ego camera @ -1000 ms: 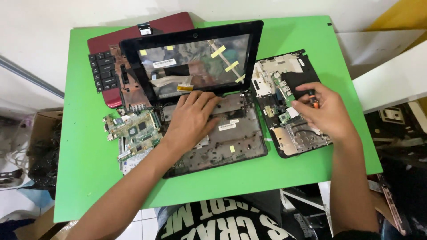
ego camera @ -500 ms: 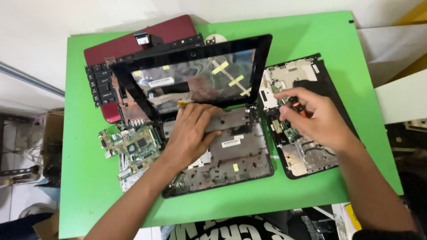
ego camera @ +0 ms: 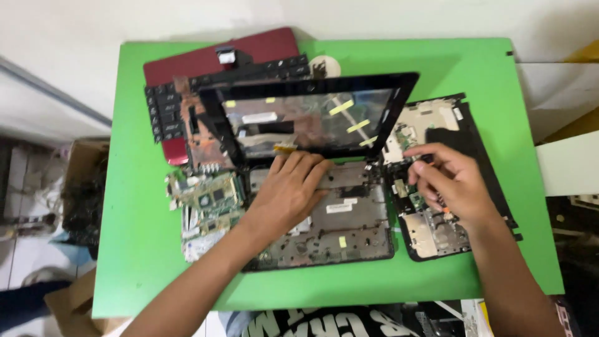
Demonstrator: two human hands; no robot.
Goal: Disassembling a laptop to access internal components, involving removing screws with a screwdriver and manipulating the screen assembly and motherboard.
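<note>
Left hand: the left hand [ego camera: 288, 193] is lying palm down, fingers spread flat, pressing on the stripped laptop base [ego camera: 324, 228] at the middle of the table [ego camera: 137, 262]; holding nothing.
Right hand: the right hand [ego camera: 450, 184] is curling over the second opened chassis [ego camera: 437, 181] near the right edge, fingers pinched narrow on something small; a bit of orange is showing under the palm, maybe a tool handle, too hidden to tell.
Screen: the laptop screen frame [ego camera: 312, 118] is standing tilted up behind the left fingertips, yellow tape strips on its panel.
Left of base: a loose green circuit board [ego camera: 209, 200] is lying just beside the wrist.
Far edge: a detached keyboard [ego camera: 163, 115] and a red lid [ego camera: 206, 59] are resting toward the far left corner.
Risk, screen: if the left hand is lifting or sliding, the propped frame looks likely to drop or tug its hinge cable.
Risk, chassis: a slip of the pinch could be scraping the exposed board or flicking a small part off the right edge.
Risk, board: the left forearm is crossing close, so a sweep could be pushing the loose board.
</note>
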